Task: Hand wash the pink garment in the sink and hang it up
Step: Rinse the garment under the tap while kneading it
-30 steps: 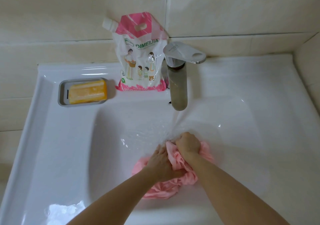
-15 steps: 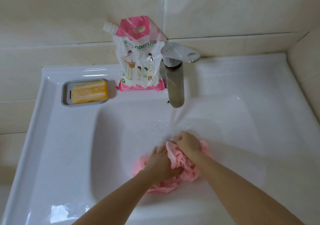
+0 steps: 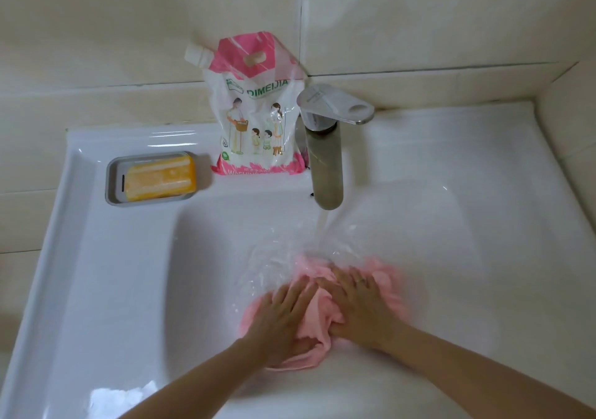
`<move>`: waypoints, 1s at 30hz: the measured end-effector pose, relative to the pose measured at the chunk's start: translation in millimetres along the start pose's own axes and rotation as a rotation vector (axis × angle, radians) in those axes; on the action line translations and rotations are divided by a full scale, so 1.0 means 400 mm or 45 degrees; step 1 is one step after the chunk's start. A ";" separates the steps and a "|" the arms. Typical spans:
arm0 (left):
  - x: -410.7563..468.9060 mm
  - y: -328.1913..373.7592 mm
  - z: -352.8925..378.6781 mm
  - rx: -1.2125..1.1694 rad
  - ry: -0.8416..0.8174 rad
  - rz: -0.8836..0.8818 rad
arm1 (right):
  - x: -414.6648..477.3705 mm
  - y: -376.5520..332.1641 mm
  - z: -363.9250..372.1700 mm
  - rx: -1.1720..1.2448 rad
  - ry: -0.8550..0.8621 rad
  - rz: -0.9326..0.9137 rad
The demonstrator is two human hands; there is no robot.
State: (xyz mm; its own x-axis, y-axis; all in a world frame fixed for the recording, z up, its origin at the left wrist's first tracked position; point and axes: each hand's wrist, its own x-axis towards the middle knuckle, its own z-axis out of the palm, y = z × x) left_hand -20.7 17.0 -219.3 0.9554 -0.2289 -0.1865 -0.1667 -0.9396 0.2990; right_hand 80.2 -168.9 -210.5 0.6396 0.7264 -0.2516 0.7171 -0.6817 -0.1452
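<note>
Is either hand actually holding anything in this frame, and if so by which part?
Nothing is gripped. The left hand and right hand both press flat, fingers straight, on top of the bunched pink garment in the sink.

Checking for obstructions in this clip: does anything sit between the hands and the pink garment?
Nothing visible does. The left hand and right hand both press flat on the pink garment in the sink, under the faucet stream. Where it will hang is out of view.
</note>
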 end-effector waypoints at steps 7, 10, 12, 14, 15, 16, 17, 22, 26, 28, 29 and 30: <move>0.068 0.004 0.018 0.081 0.170 -0.118 | 0.056 -0.017 0.026 0.100 0.275 -0.005; 0.091 0.016 0.020 0.096 0.223 -0.155 | 0.083 -0.004 0.043 0.191 0.349 0.026; 0.111 0.025 0.029 0.008 0.229 -0.178 | 0.096 0.003 0.053 0.210 0.401 0.073; 0.130 0.026 0.024 -0.147 0.179 -0.304 | 0.106 -0.002 0.052 0.202 0.446 0.094; 0.138 0.023 0.018 -0.233 0.172 -0.394 | 0.113 -0.004 0.046 0.206 0.472 0.110; 0.146 0.025 0.008 -0.405 0.193 -0.463 | 0.120 -0.005 0.048 0.218 0.514 0.119; 0.149 0.036 -0.007 -0.636 0.204 -0.597 | 0.125 -0.010 0.044 0.264 0.532 0.142; 0.176 0.044 -0.065 -0.711 0.072 -0.870 | 0.141 -0.023 -0.002 0.468 0.334 0.317; 0.127 -0.034 -0.102 -1.006 -0.151 -0.493 | 0.124 0.033 -0.082 0.817 -0.288 0.368; 0.096 -0.067 -0.113 -0.744 -0.279 -0.240 | 0.088 0.057 -0.106 0.866 -0.428 0.277; 0.086 -0.069 -0.123 -0.471 -0.228 -0.166 | 0.064 0.067 -0.112 0.742 -0.389 0.180; 0.073 -0.067 -0.128 -0.277 -0.065 -0.093 | 0.037 0.075 -0.113 0.577 -0.287 0.103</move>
State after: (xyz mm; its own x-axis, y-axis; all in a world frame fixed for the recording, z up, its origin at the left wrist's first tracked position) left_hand 24.0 48.6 -184.9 0.9486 -0.1801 -0.2602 -0.0361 -0.8785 0.4764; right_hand 123.6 -174.6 -175.3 0.5766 0.6670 -0.4718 0.4438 -0.7406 -0.5046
